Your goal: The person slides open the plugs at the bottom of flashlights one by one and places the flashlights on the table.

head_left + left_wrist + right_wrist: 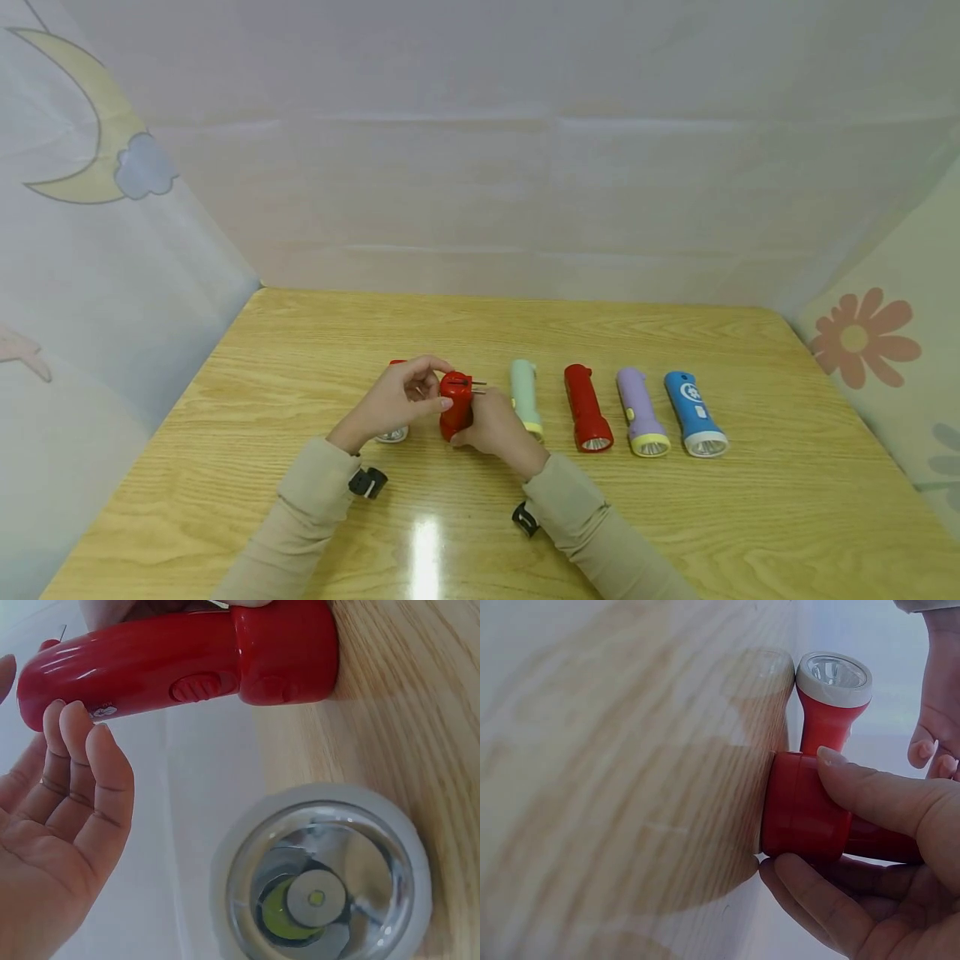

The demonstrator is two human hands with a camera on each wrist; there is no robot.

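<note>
Standing on its head: the upright red flashlight (455, 408), between your two hands, just past six o'clock from the middle of your head view.
Prongs (478, 392): two, thin, jutting from the tail toward three o'clock. A skewed push or sideways knock could bend them.
Right hand (491, 427): gripping the flashlight low, thumb and fingers round its head. Loosen while the tail is pressed and it could tip; narrow footing, tall body.
Left hand (393, 396): open, fingers loosely bent by the tail at nine o'clock. Whether the fingertips touch, you cannot tell.
Slide switch (199, 688): within reach of a straying finger, so an accidental bump is possible. On or off, unreadable.
White-rimmed red flashlight (393, 435): near, at eight o'clock; drop your left wrist and you might shove it. Body mostly hidden by that hand in the head view; lens cut off at six o'clock in the left wrist view.
Mint flashlight (523, 387): at three o'clock, just beyond your right hand; knuckles could nudge it.
Farther toward three: lying red flashlight (585, 400), purple flashlight (637, 404), blue flashlight (688, 404); well apart, low risk.
Out of sight: the upright one's lens, facing the tabletop (675, 525); prong roots too small to judge.
</note>
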